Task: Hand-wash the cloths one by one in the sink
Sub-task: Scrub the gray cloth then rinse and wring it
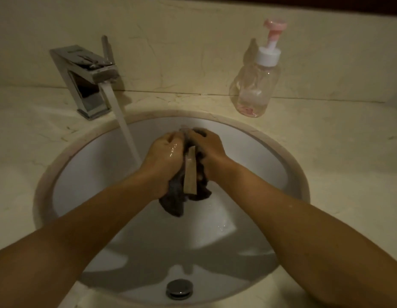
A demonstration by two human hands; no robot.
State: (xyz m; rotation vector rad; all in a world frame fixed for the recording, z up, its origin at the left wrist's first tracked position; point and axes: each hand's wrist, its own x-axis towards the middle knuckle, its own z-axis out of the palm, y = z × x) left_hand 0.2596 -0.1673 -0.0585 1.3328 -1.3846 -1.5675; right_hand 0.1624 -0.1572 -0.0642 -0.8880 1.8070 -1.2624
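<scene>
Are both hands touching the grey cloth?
Touching. The head view shows the left hand and the right hand both gripping the grey cloth, which is bunched between them above the sink.

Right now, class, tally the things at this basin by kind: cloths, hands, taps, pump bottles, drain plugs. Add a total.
Cloths: 1, the dark cloth, gripped by both hands
Hands: 2, left hand and right hand
Taps: 1, the tap, running
Pump bottles: 1, the pump bottle
Drain plugs: 1, the drain plug
Total: 6
</scene>
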